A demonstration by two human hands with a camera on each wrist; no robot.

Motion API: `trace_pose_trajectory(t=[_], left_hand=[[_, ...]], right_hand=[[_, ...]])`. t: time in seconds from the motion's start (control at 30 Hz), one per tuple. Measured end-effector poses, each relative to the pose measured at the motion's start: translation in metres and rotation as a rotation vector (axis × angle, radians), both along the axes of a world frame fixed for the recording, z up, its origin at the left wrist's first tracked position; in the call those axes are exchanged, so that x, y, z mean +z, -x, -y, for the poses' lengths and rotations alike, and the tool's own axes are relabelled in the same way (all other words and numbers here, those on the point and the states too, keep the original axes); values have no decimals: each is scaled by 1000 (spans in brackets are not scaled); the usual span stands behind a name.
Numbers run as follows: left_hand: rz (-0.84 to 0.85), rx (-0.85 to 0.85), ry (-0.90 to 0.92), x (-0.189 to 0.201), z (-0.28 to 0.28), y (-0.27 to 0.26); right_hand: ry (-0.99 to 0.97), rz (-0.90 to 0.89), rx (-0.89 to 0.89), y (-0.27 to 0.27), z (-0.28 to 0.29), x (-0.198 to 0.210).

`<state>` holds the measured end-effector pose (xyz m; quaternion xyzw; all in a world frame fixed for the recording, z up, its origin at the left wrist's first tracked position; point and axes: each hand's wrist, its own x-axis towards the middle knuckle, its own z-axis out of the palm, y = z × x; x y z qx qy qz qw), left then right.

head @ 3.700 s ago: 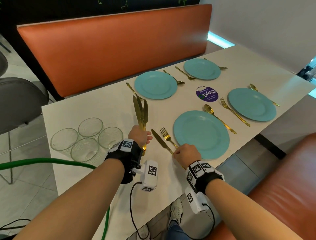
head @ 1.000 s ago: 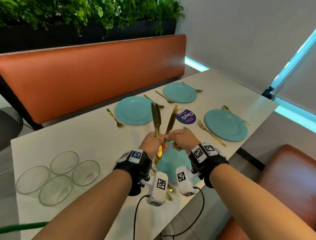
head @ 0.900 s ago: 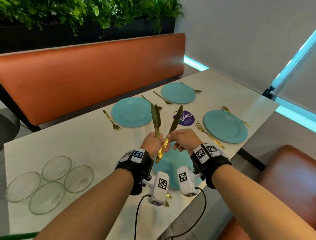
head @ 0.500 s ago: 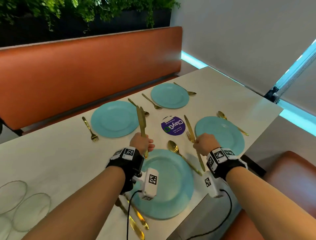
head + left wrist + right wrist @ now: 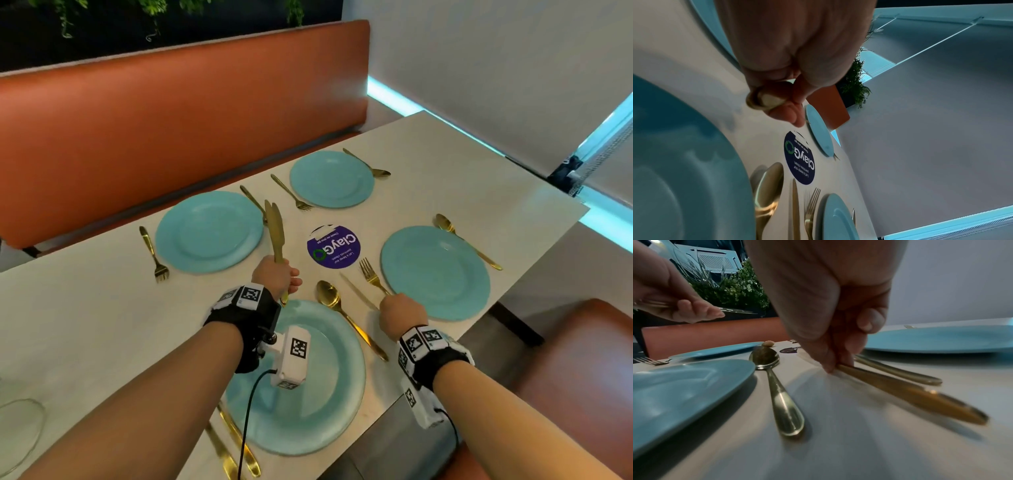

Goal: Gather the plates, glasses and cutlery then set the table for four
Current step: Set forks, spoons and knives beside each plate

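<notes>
Indoors, white table (image 5: 85,325), orange bench (image 5: 154,113), grey wall (image 5: 496,51).

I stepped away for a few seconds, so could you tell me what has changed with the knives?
The right hand took one knife from the left hand's bundle and lowered it to the table beside the fork. The left hand still grips the remaining knives. Plates unchanged.

Four plates sit on the table (image 5: 85,325): two along the far edge (image 5: 209,231) (image 5: 331,179), two along the near edge (image 5: 318,394) (image 5: 435,272). A sticker (image 5: 333,249) lies at the centre. Between the near plates lie a spoon (image 5: 346,317), a knife (image 5: 358,291) and a fork (image 5: 371,275), side by side.
</notes>
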<state>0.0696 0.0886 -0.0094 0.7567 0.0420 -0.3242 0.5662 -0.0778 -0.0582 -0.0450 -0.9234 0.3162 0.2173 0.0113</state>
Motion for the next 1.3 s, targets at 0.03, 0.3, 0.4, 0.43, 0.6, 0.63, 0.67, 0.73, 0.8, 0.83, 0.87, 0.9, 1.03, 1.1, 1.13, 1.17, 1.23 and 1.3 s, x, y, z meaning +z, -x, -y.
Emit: trace_pose_trajectory(t=[0.03, 0.3, 0.4, 0.43, 0.6, 0.63, 0.67, 0.73, 0.8, 0.83, 0.87, 0.9, 1.03, 1.1, 1.13, 1.17, 1.23, 1.3], left_hand=[[5, -6, -11, 0, 2, 1], [37, -73, -35, -3, 11, 2], [30, -76, -44, -6, 9, 2], [32, -73, -45, -8, 9, 1], [33, -58, -47, -15, 5, 0], [35, -58, -48, -16, 4, 0], [37, -60, -53, -16, 2, 0], [35, -61, -58, -17, -1, 0], [30, -60, -58, -18, -3, -1], [31, -61, -60, -18, -4, -1], [33, -62, -60, -18, -5, -2], [33, -62, -58, -18, -6, -2], [31, -60, -56, -19, -9, -4], [25, -57, -55, -20, -9, -4], [21, -61, -54, -20, -9, -4], [19, -66, -55, -20, -9, -3], [21, -77, -67, -19, -8, -2], [27, -80, -70, -18, -8, -1]], right_hand=[[-2, 11, 1, 1, 0, -2], [-65, 86, -138, 3, 6, -13], [-86, 120, -190, 6, 7, -17], [-91, 127, -202, 6, 8, -17], [-84, 144, -219, 3, 8, -18], [-82, 146, -228, 1, 9, -17], [-80, 145, -236, 1, 10, -17], [-75, 142, -246, 0, 11, -16], [-72, 144, -257, -1, 12, -16], [-73, 144, -264, -1, 13, -16], [-72, 141, -272, -1, 14, -16], [-72, 138, -278, -2, 14, -17], [-70, 137, -294, -2, 16, -18], [-70, 133, -300, -2, 17, -19], [-68, 131, -304, -1, 17, -19], [-66, 128, -306, -1, 17, -19], [-59, 128, -311, 0, 18, -19], [-55, 127, -314, 0, 18, -19]])
